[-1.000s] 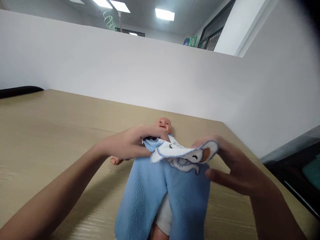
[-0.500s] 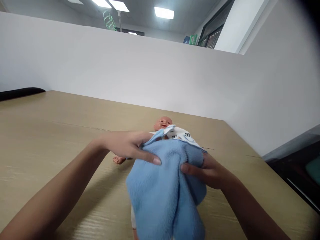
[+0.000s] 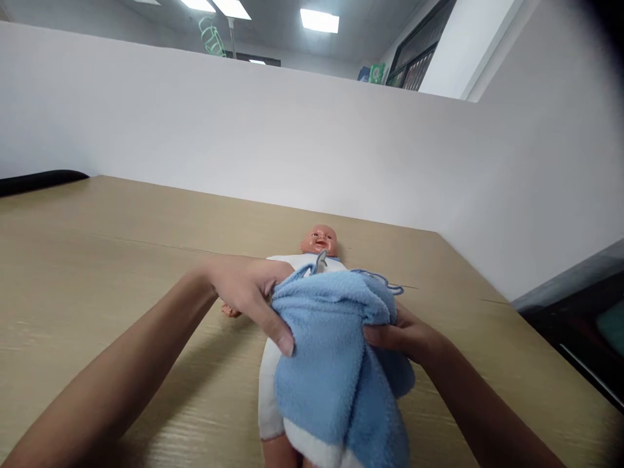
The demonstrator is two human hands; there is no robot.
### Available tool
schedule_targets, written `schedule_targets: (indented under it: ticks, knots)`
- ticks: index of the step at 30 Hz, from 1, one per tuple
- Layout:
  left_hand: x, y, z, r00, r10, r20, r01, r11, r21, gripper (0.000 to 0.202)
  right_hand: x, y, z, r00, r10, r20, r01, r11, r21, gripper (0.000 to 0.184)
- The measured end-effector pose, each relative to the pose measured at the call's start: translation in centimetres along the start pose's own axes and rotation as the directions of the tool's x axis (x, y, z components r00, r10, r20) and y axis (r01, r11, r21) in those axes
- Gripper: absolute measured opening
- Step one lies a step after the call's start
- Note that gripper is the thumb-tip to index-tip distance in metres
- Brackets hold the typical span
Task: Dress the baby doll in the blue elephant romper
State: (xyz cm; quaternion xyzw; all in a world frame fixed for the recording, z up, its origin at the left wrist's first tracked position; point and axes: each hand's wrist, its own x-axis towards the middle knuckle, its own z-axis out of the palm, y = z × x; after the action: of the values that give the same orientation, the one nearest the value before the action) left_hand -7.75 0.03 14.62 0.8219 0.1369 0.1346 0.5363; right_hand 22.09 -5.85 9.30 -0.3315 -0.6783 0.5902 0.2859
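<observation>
A fluffy blue cloth garment (image 3: 331,364) with a white edge is bunched between my hands, over the body of a baby doll (image 3: 320,240). My left hand (image 3: 253,296) grips its left side, thumb on top and fingers hidden beneath. On the other side, my right hand (image 3: 402,335) pinches the fabric with the thumb in front; the other fingers are mostly hidden. The doll lies face up, head away from me, in a white outfit (image 3: 270,390) with blue trim at the neck. One small doll hand shows beyond my left wrist. The garment hides most of the torso.
The wood-grain table (image 3: 121,234) extends around the doll. A white partition wall (image 3: 244,136) rises behind it and along the right. A black curved object (image 3: 43,181) lies at the far left edge; a dark object (image 3: 575,325) stands beyond the right edge.
The cloth's upper edge has folded down toward me, so its white printed part is out of sight. More of the doll's head, neck and chest shows. My left thumb has moved lower.
</observation>
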Motion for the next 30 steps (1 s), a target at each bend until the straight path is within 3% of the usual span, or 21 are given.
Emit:
schedule_targets:
  ticks: [2,3,5,7,10,13,15,18,22,24,27,28,30]
  knots:
    - [0.2,0.1,0.1,0.994,0.000,0.107,0.002,1.000,-0.020,0.021,-0.1,-0.3,0.4,0.998,0.046,0.036,-0.047,0.999,0.023,0.051]
    - [0.3,0.2,0.2,0.994,0.001,0.109,0.001,1.000,-0.021,0.021,-0.1,-0.6,0.8,0.991,0.058,0.117,-0.061,0.998,0.016,0.049]
    - [0.5,0.5,0.4,1.000,0.016,0.027,-0.016,1.000,-0.008,0.022,0.2,-1.5,1.4,0.945,0.064,0.321,-0.066,0.998,-0.006,0.043]
    - [0.4,0.9,0.7,1.000,0.018,0.007,-0.018,1.000,0.011,0.021,0.4,-2.1,1.8,0.894,0.045,0.445,-0.044,0.999,-0.013,0.038]
    - [-0.1,1.5,1.2,0.979,-0.085,0.184,0.088,0.996,-0.009,0.021,0.3,-2.0,1.7,0.914,0.008,0.405,0.008,0.999,-0.039,0.034]
    - [-0.9,2.0,1.8,0.921,-0.141,0.362,0.178,0.982,-0.070,0.021,-0.5,-0.9,1.4,0.979,0.007,0.202,-0.008,1.000,0.005,0.049]
    - [-1.5,2.2,2.4,0.954,-0.092,0.286,0.130,0.985,-0.116,0.019,-1.1,-0.1,1.8,0.996,0.055,0.077,-0.066,0.986,0.151,0.062]
    - [-2.3,2.1,3.7,0.997,-0.007,0.081,0.022,0.980,-0.197,0.018,-2.1,0.4,3.4,0.988,0.151,-0.003,-0.140,0.921,0.365,0.073]
    - [-3.6,1.9,6.7,0.997,-0.011,-0.076,-0.015,0.942,-0.336,0.020,-3.3,-0.1,5.5,0.981,0.187,-0.051,-0.155,0.915,0.371,0.069]
    - [-4.3,1.9,8.9,0.984,-0.052,-0.173,-0.021,0.918,-0.395,0.027,-3.8,-0.6,6.2,0.995,0.102,0.003,-0.098,0.950,0.295,0.077]
    - [-5.2,2.0,12.7,0.926,-0.114,-0.360,-0.044,0.915,-0.402,0.042,-4.4,-1.3,7.3,0.981,0.013,0.196,-0.050,0.981,0.185,0.086]
    - [-5.5,2.0,14.0,0.901,-0.133,-0.414,-0.042,0.921,-0.386,0.041,-4.7,-1.4,7.8,0.980,0.017,0.199,-0.044,0.990,0.133,0.082]
    - [-5.9,1.7,16.6,0.870,-0.192,-0.455,0.003,0.924,-0.383,0.033,-5.2,-1.2,8.7,0.998,0.040,0.050,-0.039,0.999,-0.014,0.066]
